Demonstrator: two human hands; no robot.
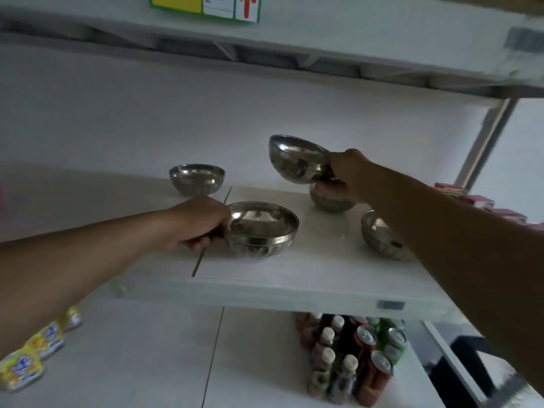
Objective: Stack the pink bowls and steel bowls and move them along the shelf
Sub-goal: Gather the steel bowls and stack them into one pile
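Observation:
Several steel bowls are on the white shelf. My left hand grips the left rim of a steel bowl standing near the shelf's front. My right hand holds a second steel bowl tilted in the air above the shelf. Under that hand another steel bowl stands, partly hidden. A further steel bowl sits at the back left, and one more steel bowl is at the right, half covered by my right forearm. No pink bowl is in view.
An upper shelf hangs low overhead with a yellow and green label. Red boxes lie at the shelf's right end. Below stand bottles and cans and yellow packs. A metal upright stands at the right.

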